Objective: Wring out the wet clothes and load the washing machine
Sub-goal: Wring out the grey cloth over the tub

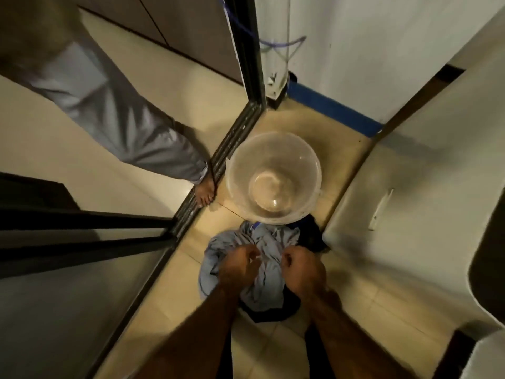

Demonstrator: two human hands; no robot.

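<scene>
Both forearms come in from 6 o'clock. Left hand (237, 265) and right hand (302, 269) sit side by side on a bunched blue garment (262, 285). Each has its fingers curled into the cloth: a grasp, though blur hides the fingertips.

Garment lies heaped on the tiled floor (352, 302), over something dark (273, 314), cloth or a tub, cannot tell which. No clear long axis. The short span between the two fists runs 9 to 3 o'clock, which looks like the line to twist along.

Clear bucket (273, 177) stands at 12 o'clock, just beyond the heap, nothing in it that shows. Washing machine (410, 187) is at 2 to 3 o'clock, so the right hand is nearer. Its opening is not visible.

Another person's bare foot (204, 192) rests at 10 o'clock by the door track (235, 135).

Judgement: wringing not started, loading to follow.
</scene>
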